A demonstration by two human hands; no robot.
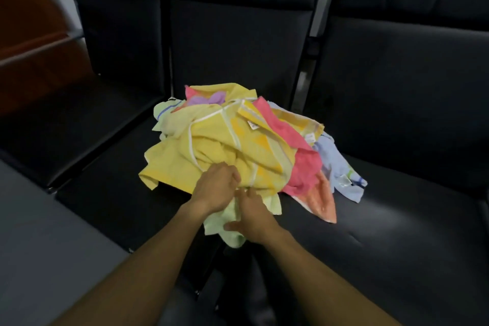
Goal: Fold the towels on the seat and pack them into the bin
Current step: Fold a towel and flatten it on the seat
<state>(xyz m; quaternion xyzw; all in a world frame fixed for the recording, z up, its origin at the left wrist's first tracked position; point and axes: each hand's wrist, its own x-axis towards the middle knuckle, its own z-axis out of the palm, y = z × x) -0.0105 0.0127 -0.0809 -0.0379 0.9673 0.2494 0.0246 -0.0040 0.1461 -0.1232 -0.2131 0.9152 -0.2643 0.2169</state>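
- Location: a row of black padded seats; the middle seat [111,193] carries the load, with an upright backrest [238,42] behind it.
- Towels: a loose, unfolded heap of towels [238,140] sits on the middle seat cushion, spilling slightly toward the right-hand seat.
- Yellow towel [211,151] with white piping lies on top and covers most of the heap.
- Pink towel [299,164] runs down the right side of the heap, ending in an orange edge at the front.
- Pale blue towel [336,164] lies at the far right edge, partly on the next cushion.
- Light green towel [225,222] hangs at the front of the heap, nearest the person, under both hands.
- Left hand [215,188]: fingers curled into the fabric where the yellow towel meets the green one; which layer they hold cannot be told.
- Right hand [251,217]: fingers extended forward, thumb spread to the left, lying on the light green towel; no closed grasp visible.
- Motion blur softens both hands.
- A grey surface [39,246] lies at lower left; a brown wooden piece [31,34] stands at upper left.
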